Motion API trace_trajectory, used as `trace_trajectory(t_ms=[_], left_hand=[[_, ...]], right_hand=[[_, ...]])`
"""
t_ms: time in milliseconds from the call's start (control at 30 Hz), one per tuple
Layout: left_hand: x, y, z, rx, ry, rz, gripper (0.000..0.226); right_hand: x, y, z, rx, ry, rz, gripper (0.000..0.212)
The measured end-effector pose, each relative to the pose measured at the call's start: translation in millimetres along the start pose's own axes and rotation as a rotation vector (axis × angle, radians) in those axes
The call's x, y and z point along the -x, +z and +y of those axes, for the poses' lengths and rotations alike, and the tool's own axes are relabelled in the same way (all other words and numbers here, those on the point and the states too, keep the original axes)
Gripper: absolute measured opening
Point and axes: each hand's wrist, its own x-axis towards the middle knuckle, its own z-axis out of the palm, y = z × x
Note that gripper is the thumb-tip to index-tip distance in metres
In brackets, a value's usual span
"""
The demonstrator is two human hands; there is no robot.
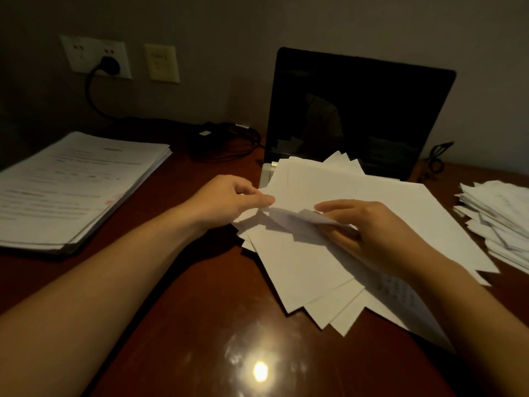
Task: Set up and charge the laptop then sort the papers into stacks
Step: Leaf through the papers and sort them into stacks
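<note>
Left hand (229, 199) pinches, right hand (363, 224) grips sheets of loose paper pile (315, 267); pile covers laptop (357, 110) base behind hands. Printed stack (71, 190) left, print blurred. Messy stack (498, 219) right. Plug (110, 65) in wall socket.

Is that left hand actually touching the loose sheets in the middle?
Touching. The head view shows the left hand pinching the edge of the loose sheets, thumb on top.
</note>
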Motion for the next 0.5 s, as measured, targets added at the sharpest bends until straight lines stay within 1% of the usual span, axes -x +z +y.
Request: trace_trajectory(t_ms=[67, 133, 200, 267, 367, 400, 500], left_hand=[[1, 1, 1, -0.094, -0.007, -0.041, 0.013], [0, 2, 1, -0.149, 0.001, -0.029, 0.011], [-2, 2, -2, -0.042, 0.012, 0.056, 0.011], [-2, 2, -2, 0.089, 0.003, 0.152, 0.01], [-1, 4, -1, 0.164, 0.004, 0.212, 0.015], [-1, 4, -1, 0.175, 0.012, 0.214, 0.017], [0, 7, 1, 0.203, 0.038, 0.196, 0.019]], right_hand=[[-1, 1, 0, 0.019, -0.007, 0.006, 0.033], [-2, 2, -1, 0.026, -0.009, -0.004, 0.035], [-1, 0, -1, 0.031, -0.023, 0.003, 0.037], [1, -5, 1, 0.006, -0.014, 0.053, 0.032], [5, -16, 8, -0.061, 0.045, 0.138, 0.03], [6, -17, 7, -0.06, 0.043, 0.137, 0.034], [3, -9, -2, 0.034, -0.006, 0.04, 0.055]])
